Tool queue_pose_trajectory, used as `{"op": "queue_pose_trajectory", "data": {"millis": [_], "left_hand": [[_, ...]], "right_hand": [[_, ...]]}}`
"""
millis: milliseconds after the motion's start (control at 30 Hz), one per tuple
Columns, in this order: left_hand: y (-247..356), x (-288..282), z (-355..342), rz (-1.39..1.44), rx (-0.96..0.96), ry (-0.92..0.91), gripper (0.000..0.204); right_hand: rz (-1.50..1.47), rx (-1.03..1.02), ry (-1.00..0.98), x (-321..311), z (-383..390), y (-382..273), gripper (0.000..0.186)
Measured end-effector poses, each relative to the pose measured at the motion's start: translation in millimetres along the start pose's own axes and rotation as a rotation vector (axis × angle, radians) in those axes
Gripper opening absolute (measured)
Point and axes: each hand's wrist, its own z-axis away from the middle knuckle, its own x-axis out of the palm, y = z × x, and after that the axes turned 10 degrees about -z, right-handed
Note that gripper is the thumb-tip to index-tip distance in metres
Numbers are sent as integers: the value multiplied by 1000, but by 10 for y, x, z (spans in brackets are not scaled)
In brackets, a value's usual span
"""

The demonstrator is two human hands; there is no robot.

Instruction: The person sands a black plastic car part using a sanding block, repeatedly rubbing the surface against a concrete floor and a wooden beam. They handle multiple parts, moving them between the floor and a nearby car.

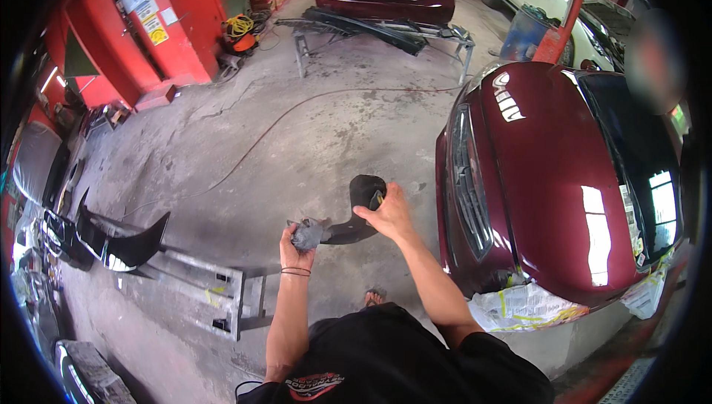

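Both my hands hold a curved black part (pixel 366 185) out in front of me, its narrower arm reaching leftward. My left hand (pixel 296 253) has its fingers wrapped round the left end, where a crumpled grey wrapping or piece (pixel 308 235) sits; I cannot make out exactly what it is. My right hand (pixel 388 215) grips the broader right end, thumb across its face, with something small and yellow by the fingers. Below the part, one of my feet (pixel 374 298) shows on the concrete floor.
A maroon car (pixel 552 196) with paper masking stands close on my right. A metal stand (pixel 237 304) with black panels (pixel 133 244) is on my left. Ahead, a hose (pixel 334 91) crosses the floor before a rack of dark parts (pixel 363 30), another maroon car (pixel 386 4) and a blue drum (pixel 519 37).
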Motion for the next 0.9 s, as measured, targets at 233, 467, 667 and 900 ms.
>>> {"op": "queue_pose_trajectory", "data": {"millis": [233,467,667,900], "left_hand": [[-191,1243,-1527,120,-16,-56,36],[313,2428,-3149,-339,125,-174,25],[518,3906,-4620,-758,94,-200,45],[239,5235,-6329,-1063,169,-387,47]], "right_hand": [[-111,212,146,485,-1691,317,99],[-370,358,224,658,-3410,66,91],[-298,425,454,759,-4933,582,86],[-411,486,576,452,-6714,851,92]]}}
